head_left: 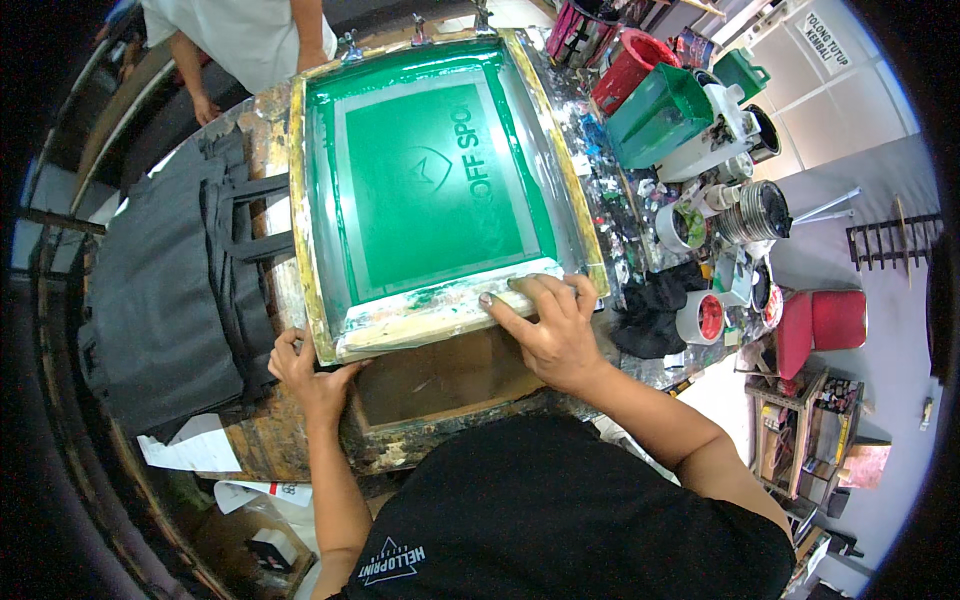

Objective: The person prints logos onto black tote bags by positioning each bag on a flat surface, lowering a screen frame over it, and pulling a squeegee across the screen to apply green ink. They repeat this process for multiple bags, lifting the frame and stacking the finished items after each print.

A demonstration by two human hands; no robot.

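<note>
A screen printing frame [549, 110] with yellowed, worn rails lies on the table in front of me. Green ink covers its mesh [400, 235], where an outlined emblem and lettering show. White and green smears coat the near side, beside a bare wooden strip. My right hand [560, 335] grips this near side towards its right end, thumb and fingers on top. At the near left corner my left hand [312, 380] has its bent fingers beside the left rail and its thumb along the near edge. What lies under the frame there is hidden.
Black cloth bags [165, 290] are stacked to the left, their handles reaching the frame. Hinge clamps [419, 32] stand along its far rail. Ink tubs [700, 318], a green container [655, 118] and a red bucket [632, 70] crowd the right. Another person [245, 45] stands at the far left.
</note>
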